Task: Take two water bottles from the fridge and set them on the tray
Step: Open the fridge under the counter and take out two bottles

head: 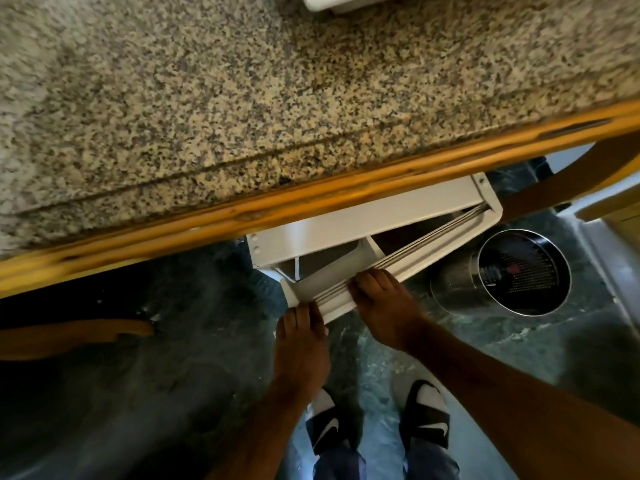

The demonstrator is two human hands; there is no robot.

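A small white fridge stands under the granite counter, seen from above. Its door is swung partly away from the cabinet, hinged at the right, with the ribbed seal showing. My left hand grips the free corner of the door's top edge. My right hand holds the same edge a little further right, fingers curled over the seal. No water bottle and no tray can be seen; the fridge interior is dark and mostly hidden.
The speckled granite counter with an orange wooden edge fills the upper half. A white object sits at its far edge. A metal mesh bin stands on the dark floor at right. My feet in sandals are below.
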